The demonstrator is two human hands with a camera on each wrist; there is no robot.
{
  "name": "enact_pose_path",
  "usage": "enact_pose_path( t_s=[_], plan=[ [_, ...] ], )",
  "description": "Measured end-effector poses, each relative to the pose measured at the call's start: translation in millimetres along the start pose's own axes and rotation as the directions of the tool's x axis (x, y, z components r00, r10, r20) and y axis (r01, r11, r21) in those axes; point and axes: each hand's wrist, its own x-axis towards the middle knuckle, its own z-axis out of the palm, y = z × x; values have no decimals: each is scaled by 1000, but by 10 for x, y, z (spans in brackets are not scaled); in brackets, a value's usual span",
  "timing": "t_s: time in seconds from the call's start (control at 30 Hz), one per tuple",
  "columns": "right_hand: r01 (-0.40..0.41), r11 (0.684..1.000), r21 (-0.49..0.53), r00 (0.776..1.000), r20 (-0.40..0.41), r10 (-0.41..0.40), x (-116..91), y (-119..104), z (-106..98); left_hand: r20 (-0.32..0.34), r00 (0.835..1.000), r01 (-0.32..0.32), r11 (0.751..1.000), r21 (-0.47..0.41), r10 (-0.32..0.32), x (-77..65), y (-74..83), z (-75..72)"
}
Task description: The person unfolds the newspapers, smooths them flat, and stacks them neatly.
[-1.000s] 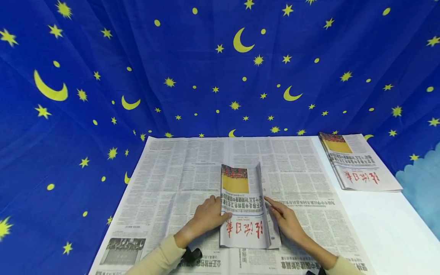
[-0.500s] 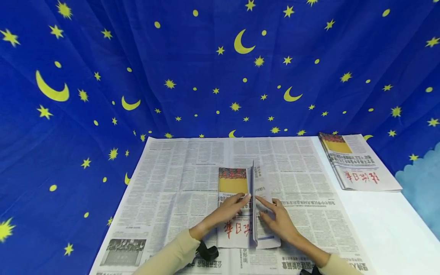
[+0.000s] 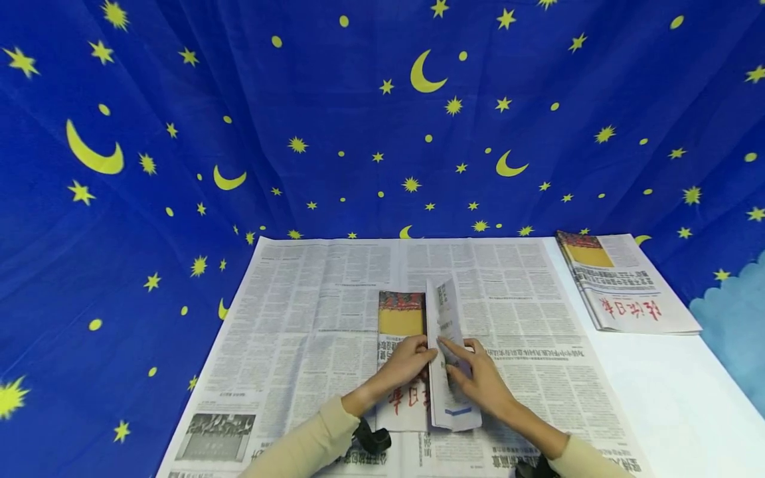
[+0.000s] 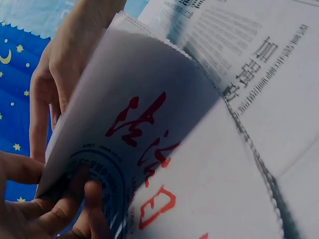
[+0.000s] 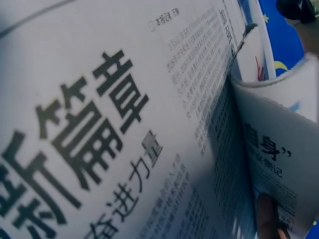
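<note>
A folded newspaper (image 3: 402,418) with red title characters lies upside down to the wearer, its right-hand pages (image 3: 449,392) raised and turned partly back. My left hand (image 3: 405,364) pinches the raised pages near the middle of their left edge. From the left wrist view, its fingers (image 4: 92,196) are at the underside of the lifted sheet, beside the red characters. On the right side, my right hand (image 3: 481,382) touches the inner face of those pages with index finger and thumb. One of its fingertips (image 5: 266,209) shows low against the printed flap in the right wrist view.
Open newspaper sheets (image 3: 299,299) cover most of the white table (image 3: 657,385). A stack of folded newspapers (image 3: 633,285) sits at the back right. Behind the table hangs a blue cloth (image 3: 335,93) with yellow moons and stars.
My left hand has left the newspaper's left edge and come right to the raised pages. The right-hand pages have lifted and bent over, and the right hand has shifted left onto them.
</note>
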Motion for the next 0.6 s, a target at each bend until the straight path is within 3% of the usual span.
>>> enact_pose_path(
  t_s=[0.23,0.33,0.43,0.6],
  plan=[
    [25,1000,2,999,44,-25,20,53,-4,0,1000,-8,1000,13,9,-25,-30,-34],
    [-11,1000,28,999,52,10,34,80,-37,-7,1000,-20,1000,22,20,-52,-25,-104],
    [-77,994,76,996,60,72,40,106,-103,-15,999,-41,998,55,42,-100,-1,-239],
    [-122,988,95,992,45,118,19,201,-246,-25,996,-75,980,183,81,-216,37,-573]
  ],
)
